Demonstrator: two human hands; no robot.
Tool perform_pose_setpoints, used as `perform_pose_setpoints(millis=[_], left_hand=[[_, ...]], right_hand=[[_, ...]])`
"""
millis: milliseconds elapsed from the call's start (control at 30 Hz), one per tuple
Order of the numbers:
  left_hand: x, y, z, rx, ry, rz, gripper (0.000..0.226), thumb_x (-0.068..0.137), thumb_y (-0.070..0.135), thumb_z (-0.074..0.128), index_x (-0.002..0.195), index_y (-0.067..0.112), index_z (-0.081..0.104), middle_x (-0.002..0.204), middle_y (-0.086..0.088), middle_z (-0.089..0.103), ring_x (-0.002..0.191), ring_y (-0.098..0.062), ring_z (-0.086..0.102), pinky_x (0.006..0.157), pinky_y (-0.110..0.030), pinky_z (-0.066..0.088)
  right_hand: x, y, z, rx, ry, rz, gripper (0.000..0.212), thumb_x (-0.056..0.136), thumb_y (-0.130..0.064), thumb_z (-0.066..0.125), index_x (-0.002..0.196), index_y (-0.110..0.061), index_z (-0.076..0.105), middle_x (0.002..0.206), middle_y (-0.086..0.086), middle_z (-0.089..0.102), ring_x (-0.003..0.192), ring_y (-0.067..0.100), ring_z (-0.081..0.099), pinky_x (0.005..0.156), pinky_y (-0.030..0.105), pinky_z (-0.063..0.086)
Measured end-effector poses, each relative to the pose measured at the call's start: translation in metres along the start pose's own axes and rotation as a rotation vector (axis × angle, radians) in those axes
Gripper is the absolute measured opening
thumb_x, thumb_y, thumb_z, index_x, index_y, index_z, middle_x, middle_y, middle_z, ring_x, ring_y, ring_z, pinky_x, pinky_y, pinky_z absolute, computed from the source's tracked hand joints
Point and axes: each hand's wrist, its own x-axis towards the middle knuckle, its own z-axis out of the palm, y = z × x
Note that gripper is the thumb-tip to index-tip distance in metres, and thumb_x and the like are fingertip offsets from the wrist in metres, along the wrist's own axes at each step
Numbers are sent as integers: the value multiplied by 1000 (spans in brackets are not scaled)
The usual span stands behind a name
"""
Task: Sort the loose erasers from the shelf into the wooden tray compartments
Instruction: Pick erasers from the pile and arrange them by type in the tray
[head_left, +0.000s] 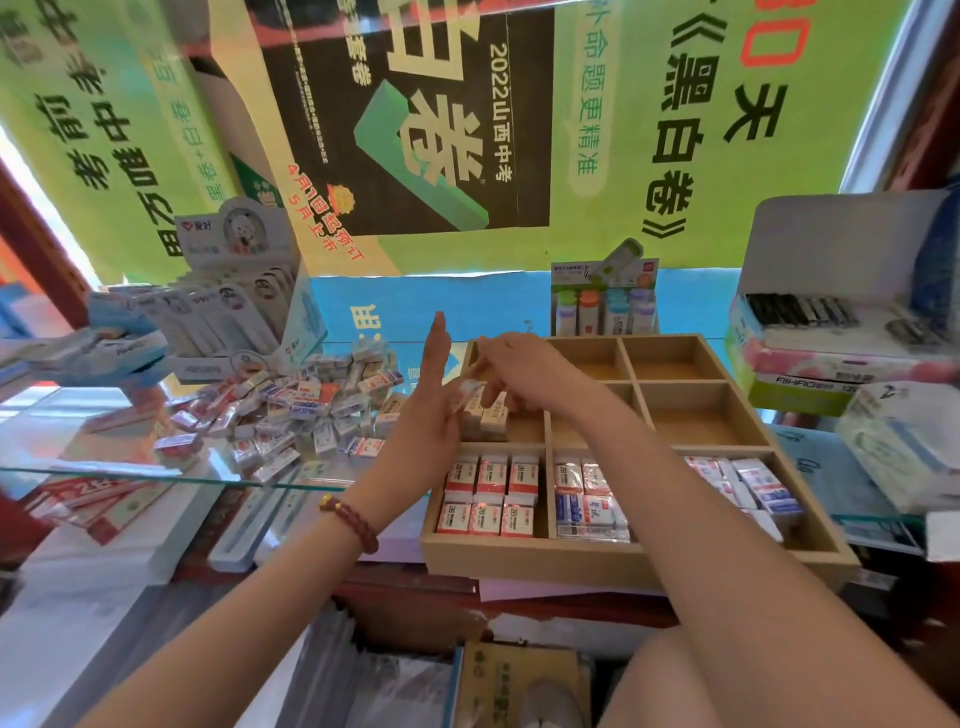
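- While the right hand pinches a wrapped eraser over the middle-left compartment of the wooden tray, what's the left hand doing?
- fingers straight, right beside it. two beige ones sit under there. loose erasers piled on the glass shelf to the left, red-white ones in the front-left compartment read 2B, poster behind says 2022

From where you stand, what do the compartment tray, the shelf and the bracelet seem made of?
Wooden tray: light unpainted wood or fibreboard, matte, faint grain. Shelf: clear glass, greenish edge, items showing through. Bracelet: glossy dark-red beads with one gold bead, possibly stone, wood or plastic.
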Motion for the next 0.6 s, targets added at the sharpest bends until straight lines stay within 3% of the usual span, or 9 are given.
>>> perform_pose_setpoints(millis=[67,100,133,200,267,333,433,533,600], left_hand=[[-1,1,1,11,2,-32,87,85,-18,37,149,20,-7,146,-3,36,112,-21,43,83,-54,49],[0,3,1,23,8,-45,87,86,-16,39,149,21,-9,120,-6,53,95,-26,50,77,-53,50],[-1,5,1,30,11,-48,88,88,-14,41,148,24,-10,97,12,49,76,-23,55,72,-51,51],[-1,7,1,36,3,20,83,93,-3,46,148,23,-10,90,32,35,60,-5,53,66,-36,51],[-2,11,2,9,-7,135,75,95,17,44,148,25,-9,120,44,38,76,17,54,73,-9,45],[-1,14,3,-6,-21,167,75,95,17,44,147,26,-9,127,59,11,99,25,48,79,4,36],[1,6,7,-20,-11,139,83,92,-2,47,145,35,-5,125,60,13,106,9,53,88,-10,43],[0,3,12,-93,11,75,86,90,-5,50,146,39,2,91,58,36,81,-12,58,83,-42,51],[2,6,14,-228,48,8,77,90,-5,53,146,28,11,106,49,44,84,-5,62,82,-32,52]], right_hand=[[-11,-8,-9,49,-107,-32,25,97,-40,44,103,-17,54,78,-1,71,57,13,57,53,24,41],[-16,-10,-13,58,-131,-51,27,93,-41,52,109,-19,52,81,-2,71,58,11,59,53,24,42],[-19,-11,-15,57,-149,-77,29,90,-40,59,111,-20,52,83,-3,72,59,10,60,54,23,43],[-25,-11,-19,-10,-163,-145,22,87,-30,65,104,-16,62,84,-4,71,62,8,61,57,22,46],[-27,-8,-19,-99,-124,-179,14,86,-21,67,97,-13,66,81,-4,66,65,8,59,64,23,49],[-27,-2,-20,-94,-78,-189,21,84,-18,68,102,-19,58,81,-4,62,66,7,56,66,22,49],[-25,6,-26,-43,-73,-195,26,84,-15,68,105,-24,55,83,-3,61,68,7,54,67,22,49],[-24,9,-28,-43,-69,-224,15,87,-18,66,100,-23,62,79,-8,55,72,6,50,68,19,44],[-23,10,-27,-32,-66,-223,10,88,-21,65,98,-22,64,78,-9,55,72,6,49,68,19,43]])
